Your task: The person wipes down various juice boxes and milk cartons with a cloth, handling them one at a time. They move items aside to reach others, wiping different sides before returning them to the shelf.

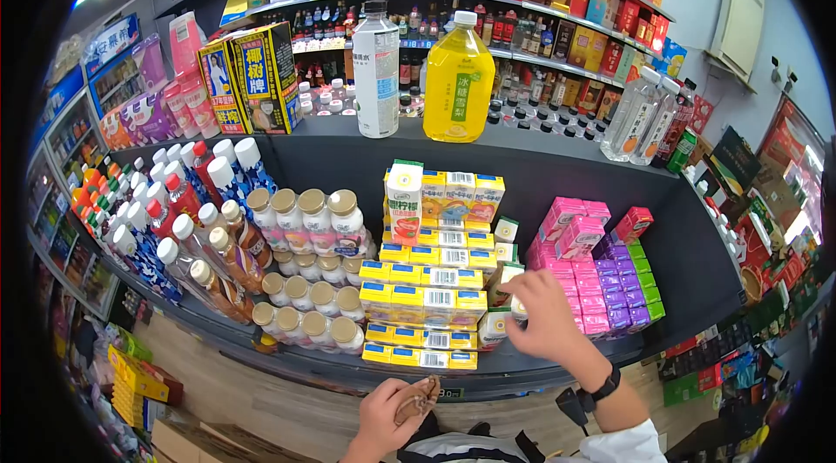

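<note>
Crumpled brown cloth is gripped in the left hand, while the right hand, partly curled, reaches small white-and-green cartons on the dark shelf between stacked yellow-and-white packs and bright pink boxes; whether it grips one, I cannot tell. Bumping sideways in that narrow gap could shift the packs and topple the tall white-and-green carton standing on them.

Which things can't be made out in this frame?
Head view, all:
1. White-green cartons: partly hidden by the right hand; whether it grips one is unclear.
2. Brown cloth: partly hidden inside the left hand.
3. Right sleeve: cut off by the bottom edge.
4. Back-shelf bottles: labels too small.
</note>
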A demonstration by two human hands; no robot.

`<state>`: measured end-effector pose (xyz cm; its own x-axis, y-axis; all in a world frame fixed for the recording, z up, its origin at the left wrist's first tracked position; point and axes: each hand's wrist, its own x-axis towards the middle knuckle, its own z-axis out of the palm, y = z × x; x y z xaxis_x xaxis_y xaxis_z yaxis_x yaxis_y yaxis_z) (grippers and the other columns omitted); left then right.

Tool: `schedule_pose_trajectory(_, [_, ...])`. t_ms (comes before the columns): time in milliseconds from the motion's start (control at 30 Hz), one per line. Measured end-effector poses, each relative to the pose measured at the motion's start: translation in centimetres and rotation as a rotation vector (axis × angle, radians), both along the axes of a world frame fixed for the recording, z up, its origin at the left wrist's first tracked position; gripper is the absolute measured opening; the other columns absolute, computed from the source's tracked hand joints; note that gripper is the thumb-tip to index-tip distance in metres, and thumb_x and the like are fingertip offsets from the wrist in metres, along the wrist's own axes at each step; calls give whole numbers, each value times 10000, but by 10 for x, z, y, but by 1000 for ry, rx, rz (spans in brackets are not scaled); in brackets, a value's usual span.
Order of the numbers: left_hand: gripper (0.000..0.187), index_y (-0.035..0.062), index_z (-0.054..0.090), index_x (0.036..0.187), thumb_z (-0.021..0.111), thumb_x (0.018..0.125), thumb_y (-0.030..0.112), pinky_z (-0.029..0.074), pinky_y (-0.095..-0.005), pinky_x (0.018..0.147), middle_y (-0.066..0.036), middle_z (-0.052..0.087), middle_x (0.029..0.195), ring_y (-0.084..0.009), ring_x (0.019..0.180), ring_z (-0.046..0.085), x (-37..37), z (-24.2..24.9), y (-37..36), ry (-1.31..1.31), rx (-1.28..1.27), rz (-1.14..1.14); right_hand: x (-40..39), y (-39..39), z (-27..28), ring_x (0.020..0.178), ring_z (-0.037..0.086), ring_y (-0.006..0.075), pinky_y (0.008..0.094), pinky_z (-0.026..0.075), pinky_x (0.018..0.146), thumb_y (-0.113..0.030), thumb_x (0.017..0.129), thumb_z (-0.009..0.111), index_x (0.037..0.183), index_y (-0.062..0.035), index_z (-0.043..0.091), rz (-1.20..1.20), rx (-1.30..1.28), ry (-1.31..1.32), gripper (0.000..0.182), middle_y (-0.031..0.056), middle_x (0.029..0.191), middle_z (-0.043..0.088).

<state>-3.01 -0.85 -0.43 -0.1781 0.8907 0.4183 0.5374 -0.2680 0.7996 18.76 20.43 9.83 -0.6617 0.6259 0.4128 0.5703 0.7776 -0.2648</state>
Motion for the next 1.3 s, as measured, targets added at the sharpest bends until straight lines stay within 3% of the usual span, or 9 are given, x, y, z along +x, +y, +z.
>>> schedule_pose_trajectory(133, [371, -4, 708, 1036, 744, 697, 141, 530, -347, 683, -116, 632, 929, -280, 771, 659, 1, 3, 1, 18, -20, 1, 9, -10, -29, 1153, 490, 324, 440, 378, 919, -224, 651, 837, 1170, -50, 594, 62, 4, -160, 600, 101, 1188, 586])
schedule_pose_trajectory(267, [428, 60, 719, 1100, 768, 685, 155, 528, -364, 686, -92, 623, 928, -297, 791, 649, 5, 1, 2, 24, -27, -6, 8, -5, -42, 1105, 533, 293, 426, 386, 916, -213, 627, 861, 1110, -69, 588, 94, -3, -169, 573, 93, 1101, 615])
schedule_pose_trajectory(500, [447, 65, 721, 1126, 762, 687, 143, 524, -357, 677, -87, 619, 921, -286, 777, 644, 3, 8, -7, 45, -25, 31, 17, -18, 31, 958, 614, 310, 397, 457, 835, -207, 640, 866, 1074, -52, 605, 120, -315, -145, 529, 105, 1030, 633])
schedule_pose_trajectory(667, [458, 64, 721, 1126, 762, 677, 142, 522, -356, 671, -86, 617, 914, -286, 773, 643, 1, 11, -15, 36, -37, 59, -6, -4, 95, 902, 645, 285, 335, 524, 710, -138, 696, 841, 1182, 5, 584, 161, -99, 196, 568, 131, 1053, 627])
schedule_pose_trajectory(800, [458, 61, 721, 1119, 761, 671, 149, 521, -365, 667, -91, 616, 907, -298, 768, 642, 3, 9, -22, 23, -26, 92, -55, 39, 99, 976, 636, 256, 328, 548, 792, -59, 731, 815, 1231, -8, 578, 190, -148, 395, 555, 128, 1140, 591])
schedule_pose_trajectory(900, [386, -6, 726, 1054, 738, 700, 148, 523, -338, 650, -108, 637, 910, -277, 741, 661, 3, 7, -25, 53, -5, 111, -91, 69, 88, 1042, 626, 279, 352, 547, 852, -46, 751, 794, 1243, 4, 567, 212, -247, 401, 544, 137, 1172, 570])
schedule_pose_trajectory(1033, [395, -4, 724, 1071, 733, 705, 145, 523, -344, 662, -114, 635, 911, -286, 749, 658, 0, 4, -29, 48, -16, 115, -120, 88, 65, 1124, 587, 302, 374, 499, 957, -96, 766, 793, 1299, 8, 537, 192, -180, 345, 601, 138, 1217, 546])
schedule_pose_trajectory(1133, [411, 12, 718, 1078, 739, 688, 139, 521, -359, 672, -115, 626, 911, -301, 763, 649, -1, 3, -28, 40, -16, 113, -124, 90, 56, 1146, 574, 305, 380, 506, 946, -109, 773, 789, 1320, -14, 533, 157, 103, 318, 611, 128, 1231, 542])
schedule_pose_trajectory(1300, [449, 46, 713, 1086, 750, 644, 123, 521, -380, 684, -108, 616, 910, -317, 783, 639, 0, 4, -24, 25, -23, 103, -108, 77, 64, 1105, 580, 309, 385, 521, 881, -134, 790, 780, 1245, -48, 570, 116, 148, 338, 508, 122, 1173, 557])
